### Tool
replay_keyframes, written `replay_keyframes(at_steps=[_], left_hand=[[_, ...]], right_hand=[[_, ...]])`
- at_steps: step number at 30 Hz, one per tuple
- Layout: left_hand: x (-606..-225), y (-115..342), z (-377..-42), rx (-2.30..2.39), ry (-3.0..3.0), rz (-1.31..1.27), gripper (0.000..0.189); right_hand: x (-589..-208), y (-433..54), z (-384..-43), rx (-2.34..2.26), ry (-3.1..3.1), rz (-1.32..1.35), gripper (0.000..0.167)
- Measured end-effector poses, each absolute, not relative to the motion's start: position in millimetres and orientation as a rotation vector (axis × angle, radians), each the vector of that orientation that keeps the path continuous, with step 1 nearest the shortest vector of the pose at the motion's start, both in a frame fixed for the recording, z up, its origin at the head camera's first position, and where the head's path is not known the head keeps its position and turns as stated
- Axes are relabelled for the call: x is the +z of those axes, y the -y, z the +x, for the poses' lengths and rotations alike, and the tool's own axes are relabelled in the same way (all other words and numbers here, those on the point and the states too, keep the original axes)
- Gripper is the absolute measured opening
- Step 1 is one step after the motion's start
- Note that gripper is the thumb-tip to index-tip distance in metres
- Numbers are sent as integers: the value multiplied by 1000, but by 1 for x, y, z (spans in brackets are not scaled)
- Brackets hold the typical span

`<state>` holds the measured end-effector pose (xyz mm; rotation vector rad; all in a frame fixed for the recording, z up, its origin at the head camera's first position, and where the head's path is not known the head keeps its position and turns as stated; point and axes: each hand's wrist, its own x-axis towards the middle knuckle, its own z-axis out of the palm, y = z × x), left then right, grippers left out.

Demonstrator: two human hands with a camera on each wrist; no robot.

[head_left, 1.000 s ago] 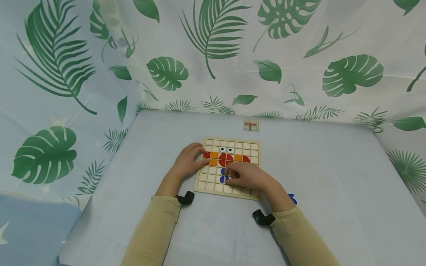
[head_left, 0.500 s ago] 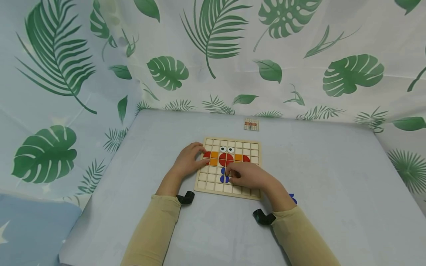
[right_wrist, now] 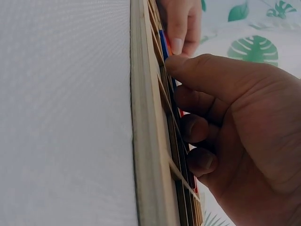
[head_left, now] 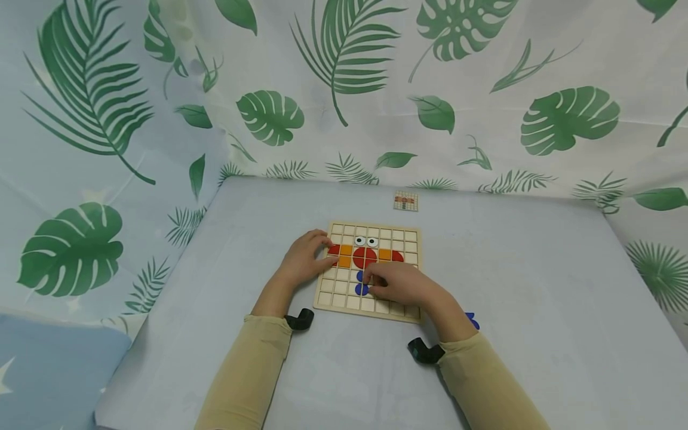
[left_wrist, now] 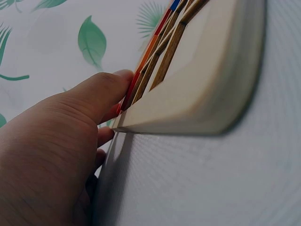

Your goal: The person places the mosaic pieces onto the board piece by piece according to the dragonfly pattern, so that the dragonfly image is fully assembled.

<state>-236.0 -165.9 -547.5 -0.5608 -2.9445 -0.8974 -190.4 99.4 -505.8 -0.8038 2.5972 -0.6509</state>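
A wooden grid board point(head_left: 341, 303) lies on the table with coloured tiles set in it. My left hand point(head_left: 303, 258) rests at its left edge, its thumb and a finger touching the red tiles point(head_left: 334, 249) there. In the left wrist view that thumb point(left_wrist: 106, 89) lies over the board's edge, with other fingers lower beside it. My right hand point(head_left: 400, 282), fingers curled, touches the board at a blue tile point(head_left: 360, 276) with thumb and forefinger; the fingers hide part of it. Just below shows a round pair of blue tiles point(head_left: 362, 289).
Orange tiles point(head_left: 346, 255), a red circle point(head_left: 365, 258) and two eye tiles point(head_left: 366, 241) sit in the grid. Behind the board lies a small pattern card point(head_left: 405, 201). Loose blue pieces point(head_left: 473, 321) lie beside the right forearm. Leaf-print cloth point(head_left: 344, 89) hangs behind.
My right thumb has drawn slightly right, uncovering more of the lower blue tiles. My left hand and the board have stayed in place.
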Motion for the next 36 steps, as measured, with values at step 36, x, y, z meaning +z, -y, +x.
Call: replay_keyframes(at_steps=[36], left_hand=[[-543, 164, -234, -897, 2995, -538, 38]], right_hand=[[-466, -200, -190, -901, -2663, -682, 15]])
